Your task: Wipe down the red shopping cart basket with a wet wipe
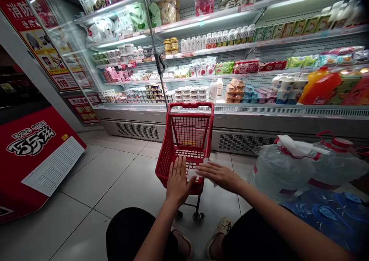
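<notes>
My left hand (179, 182) is held palm down over the near end of a small red shopping cart (188, 132), its fingers stretched out and its thumb spread to the right. Close beside it, my right hand (220, 176) reaches in from the right, fingers straight and pointing left. A blurred whitish thing (192, 172) shows between the hands, and pale bits also stick out around the right hand. I cannot make out its kind, nor whether the right hand grips it. The cart's basket has a grid floor and stands between my feet and the fridge.
A long open fridge (248, 109) with dairy cups, bottles and packs runs across the back. Large water jugs (284, 168) and blue water bottles (325, 211) stand at my right. A red freezer (34, 157) fills the left side. Tiled floor (118, 176) lies between.
</notes>
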### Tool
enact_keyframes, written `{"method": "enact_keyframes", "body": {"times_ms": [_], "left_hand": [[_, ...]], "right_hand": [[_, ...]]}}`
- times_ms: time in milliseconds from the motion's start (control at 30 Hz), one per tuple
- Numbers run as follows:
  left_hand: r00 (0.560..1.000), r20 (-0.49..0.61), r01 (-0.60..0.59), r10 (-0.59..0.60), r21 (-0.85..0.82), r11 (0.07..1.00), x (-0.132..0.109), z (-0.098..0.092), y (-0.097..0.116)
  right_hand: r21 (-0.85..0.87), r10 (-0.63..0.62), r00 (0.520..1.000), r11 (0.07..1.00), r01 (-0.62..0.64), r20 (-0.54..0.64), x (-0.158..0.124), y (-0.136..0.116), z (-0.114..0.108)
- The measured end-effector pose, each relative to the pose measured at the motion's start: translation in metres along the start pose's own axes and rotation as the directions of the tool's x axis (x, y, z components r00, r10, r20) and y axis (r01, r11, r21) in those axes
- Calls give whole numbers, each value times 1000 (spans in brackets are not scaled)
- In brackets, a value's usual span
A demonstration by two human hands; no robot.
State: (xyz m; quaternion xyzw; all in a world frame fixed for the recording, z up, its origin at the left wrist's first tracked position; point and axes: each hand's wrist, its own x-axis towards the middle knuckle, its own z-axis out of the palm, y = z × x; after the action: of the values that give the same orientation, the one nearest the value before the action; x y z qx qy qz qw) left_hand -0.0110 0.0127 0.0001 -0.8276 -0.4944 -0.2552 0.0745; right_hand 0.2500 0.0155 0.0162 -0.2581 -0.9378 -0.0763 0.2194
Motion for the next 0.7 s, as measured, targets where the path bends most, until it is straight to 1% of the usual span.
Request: {"method": "enact_keyframes", "body": {"times_ms": [67,100,200,267,300,333,400,500,533,567,633,667,700], "left_hand": [[1000,24,-12,11,3,1000,-1,-7,-6],[999,35,-18,18,0,1000,-1,-11,-9],[997,69,-46,47,-10,999,-3,-20,-12],[993,89,-70,71,-14,997,-4,-25,-15],[992,96,-85,86,-15,996,-4,-27,-17],[990,100,-97,98,-14,995,-5,-29,-19],[988,101,-117,117,-8,993,-5,-31,-24],[987,102,-126,125,3,992,-4,-32,-31],[988,99,-120,119,5,993,-3,-31,-33],[990,93,-110,110,5,994,-3,-30,-34],[993,77,-86,86,2,996,-3,-28,-34],[994,71,-79,78,-2,997,-3,-27,-33],[995,68,-77,77,-8,997,-3,-27,-32]], "right_hand": [[-40,39,999,998,-39,-10,5,28,0],[-64,77,997,995,-77,-15,8,42,0],[-134,237,971,962,-240,-40,13,78,1],[-154,306,951,938,-310,-47,18,88,1],[-155,320,946,933,-324,-53,21,87,1],[-150,322,944,932,-329,-68,25,81,0],[-127,318,939,934,-333,-129,35,61,-2],[-79,314,916,936,-343,-249,51,15,-3],[-65,294,917,945,-322,-269,55,-1,-1],[-55,246,931,961,-269,-268,58,-16,3],[-31,107,972,993,-116,-208,58,-41,14],[-14,53,984,998,-56,-169,55,-50,21],[2,23,991,1000,-22,-131,51,-55,27]]}}
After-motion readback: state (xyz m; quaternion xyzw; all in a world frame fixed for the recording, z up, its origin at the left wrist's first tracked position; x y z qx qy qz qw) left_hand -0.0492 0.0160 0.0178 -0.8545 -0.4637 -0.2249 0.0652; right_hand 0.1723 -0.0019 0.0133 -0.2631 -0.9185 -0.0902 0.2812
